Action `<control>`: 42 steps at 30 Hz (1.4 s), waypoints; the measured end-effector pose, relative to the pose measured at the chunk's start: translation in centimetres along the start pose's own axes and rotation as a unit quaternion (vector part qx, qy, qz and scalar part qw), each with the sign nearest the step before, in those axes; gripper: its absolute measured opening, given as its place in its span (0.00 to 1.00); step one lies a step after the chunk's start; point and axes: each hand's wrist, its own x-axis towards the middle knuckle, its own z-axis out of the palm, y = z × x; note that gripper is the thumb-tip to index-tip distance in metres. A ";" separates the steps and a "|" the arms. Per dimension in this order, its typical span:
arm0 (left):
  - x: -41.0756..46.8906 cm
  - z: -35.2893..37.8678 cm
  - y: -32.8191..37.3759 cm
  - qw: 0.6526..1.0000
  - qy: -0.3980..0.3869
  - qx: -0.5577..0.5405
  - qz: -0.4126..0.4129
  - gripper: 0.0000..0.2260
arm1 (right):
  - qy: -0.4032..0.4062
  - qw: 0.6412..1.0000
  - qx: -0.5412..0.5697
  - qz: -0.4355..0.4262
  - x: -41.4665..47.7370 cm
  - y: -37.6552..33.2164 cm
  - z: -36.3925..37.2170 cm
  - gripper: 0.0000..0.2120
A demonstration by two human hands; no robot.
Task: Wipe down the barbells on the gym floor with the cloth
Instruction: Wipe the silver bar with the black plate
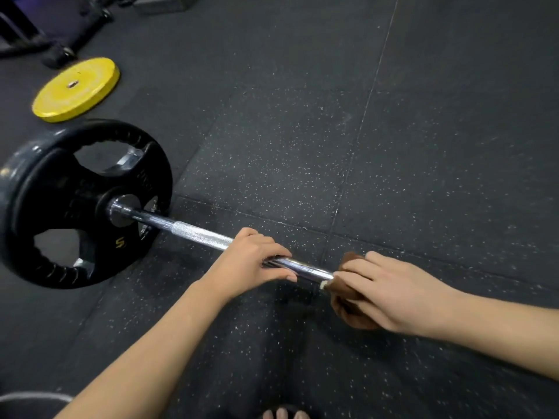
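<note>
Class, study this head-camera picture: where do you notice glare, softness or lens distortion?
Head view: glare streaks the shiny chrome barbell shaft between the left hand gripping it and the right hand holding the brown cloth; the black spoked weight plate bulges near the wide-angle edge; the yellow disc plate farther off looks slightly soft.

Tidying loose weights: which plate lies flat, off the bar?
The yellow plate, flat on the floor; the black plate stands upright on the barbell.
</note>
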 end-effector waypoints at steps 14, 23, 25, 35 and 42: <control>-5.1 -2.8 -2.2 0.989 0.050 0.098 -0.098 0.18 | -0.008 0.997 0.058 0.057 2.8 -0.8 0.9 0.21; -2.9 -5.3 -4.4 0.991 0.012 -0.084 -0.103 0.17 | -0.014 0.985 0.148 0.093 9.1 -3.1 -0.5 0.23; -2.3 -5.8 -5.2 0.984 -0.025 -0.113 -0.132 0.17 | -0.012 0.980 0.172 0.102 7.0 -2.3 -0.4 0.22; -2.8 -5.2 -6.1 0.984 -0.001 -0.135 -0.114 0.18 | 0.006 0.992 0.126 0.028 11.4 -3.6 1.1 0.13; -2.6 -5.4 -6.0 0.984 -0.010 -0.124 -0.127 0.17 | 0.112 0.970 0.192 0.099 10.9 -4.5 2.1 0.12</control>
